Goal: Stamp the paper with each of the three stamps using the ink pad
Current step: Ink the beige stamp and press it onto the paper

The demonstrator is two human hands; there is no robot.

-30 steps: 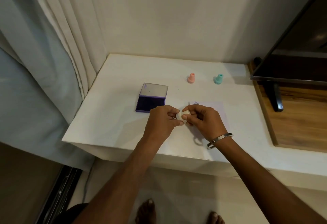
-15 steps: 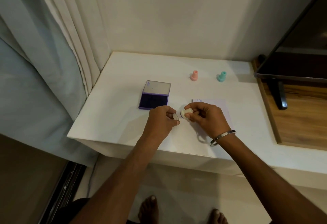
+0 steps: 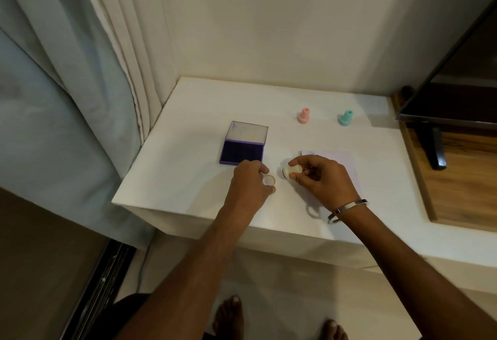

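Note:
My right hand (image 3: 321,181) grips a cream stamp (image 3: 291,171) held sideways, its inked face turned left. My left hand (image 3: 248,182) pinches the stamp's small clear round cap (image 3: 268,180), a short gap away from the stamp. The purple ink pad (image 3: 242,151) lies open just beyond my left hand, its lid tilted back. A pale paper (image 3: 340,158) sits under and behind my right hand, with one round stamp mark near its far left corner. A pink stamp (image 3: 304,115) and a teal stamp (image 3: 346,118) stand upright at the back.
All of this rests on a white table (image 3: 174,167) in a wall corner. Curtains (image 3: 88,76) hang at the left. A dark screen on a stand (image 3: 441,113) and a wooden surface (image 3: 462,178) border the right side. My bare feet show below the table's front edge.
My hands have drawn apart: the left has pulled the clear cap off the cream stamp, which stays in the right hand with its inked face now exposed.

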